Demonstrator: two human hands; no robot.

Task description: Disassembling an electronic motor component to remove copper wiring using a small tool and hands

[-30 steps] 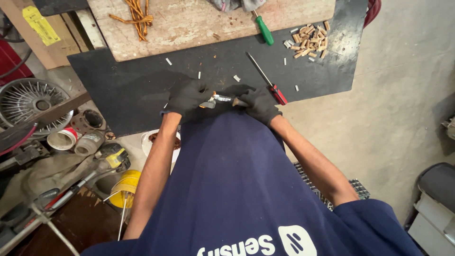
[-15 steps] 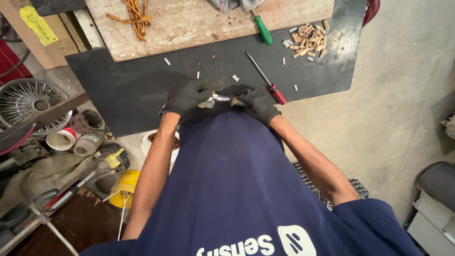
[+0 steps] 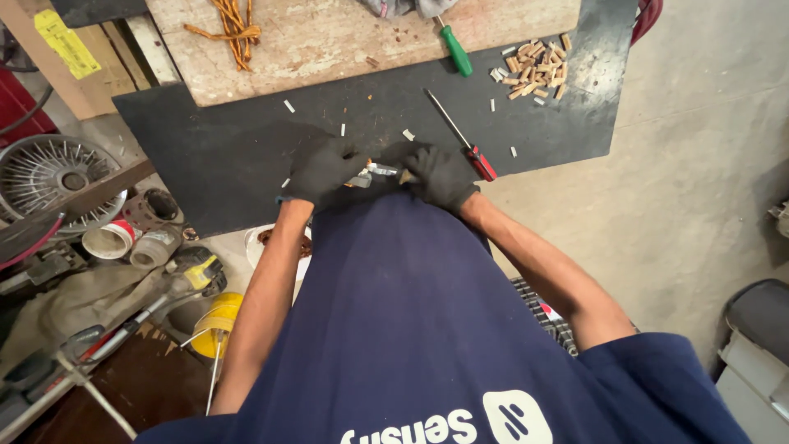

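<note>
Both my hands wear black gloves and meet at the near edge of a black board (image 3: pixel 230 156). My left hand (image 3: pixel 322 168) and my right hand (image 3: pixel 440 174) both grip a small silver metal piece (image 3: pixel 375 173) held between them, close to my chest. What the piece is cannot be made out. A red-handled screwdriver (image 3: pixel 465 141) lies on the board just right of my right hand.
A wooden board (image 3: pixel 345 41) lies beyond, with orange wire strands (image 3: pixel 234 20), a green-handled screwdriver (image 3: pixel 454 51) and a heap of short tan pieces (image 3: pixel 534 70). Small white bits dot the black board. Left on the floor: a wheel hub (image 3: pixel 53 177), tape rolls (image 3: pixel 111 240), a yellow tool (image 3: pixel 215 316).
</note>
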